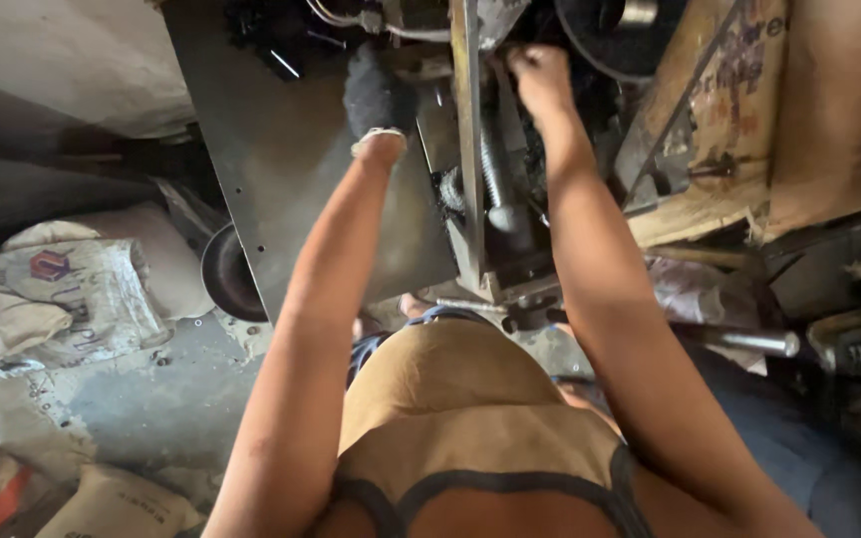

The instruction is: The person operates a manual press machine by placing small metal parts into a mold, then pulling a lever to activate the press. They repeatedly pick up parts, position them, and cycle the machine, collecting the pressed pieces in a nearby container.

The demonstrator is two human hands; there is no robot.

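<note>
While both arms reach up the frame from the tan shirt [470, 399] at the bottom, the hands work well apart from each other, deep in a grimy machine at the top centre. Nearest the body, the sacks [62, 294] lie on the floor [151, 399] at the lower left, and a shiny steel bar [739, 341] juts out at the right; a step back could catch on either.

Further up, the left hand [379, 95] wears a dark glove and presses against the machine beside the grey metal plate [291, 169]; whether its fingers are curled round anything I cannot tell. The plate's edges look sharp, so a slip of that forearm could scrape it.

The right hand [540, 75] is bare and closed in a fist on a part just beside the upright metal bar [468, 149], above the coiled spring [493, 174] and its rod. That seems the greater risk: bare fingers sit close to greasy parts, and if the spring gives or the grip slides, they could be pinched. The dark wheel [615, 35] at the top, just beyond the fist, adds another pinch point.
</note>
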